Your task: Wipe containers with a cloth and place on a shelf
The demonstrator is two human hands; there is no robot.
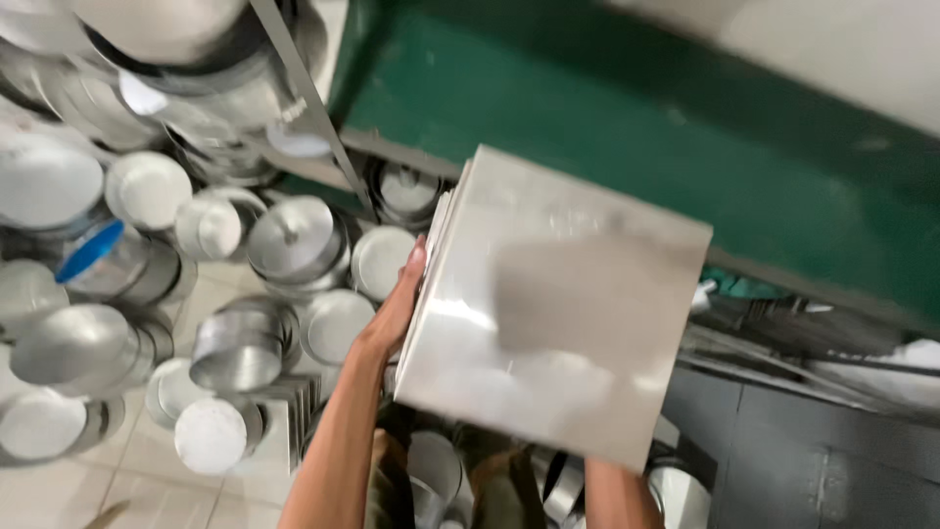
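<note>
1. My left hand [399, 312] grips the left edge of a stack of square metal sheets [558, 304], fingers flat along the side and thumb tucked under. The stack is carried in the air in front of me, tilted, its top face shiny and blurred.
2. My right hand is hidden behind the stack's lower right corner; only the forearm shows below it. I cannot tell how it is closed, though its position suggests it supports the underside.
3. To the left of my left hand, on the tiled floor [127, 480], lie many round metal discs and shallow round pans [235, 348], some stacked, one with a blue rim [90, 250].
4. Just below my left forearm a further pile of square sheets [284, 416] sits on the floor.
5. Beyond the stack, away from me, runs a green machine body [627, 118]; to the right of my hands is a dark grey cabinet [783, 451].
6. Progress, as I judge it: the sheets are lifted and in transit, set down nowhere yet. Placement remains to be done.
</note>
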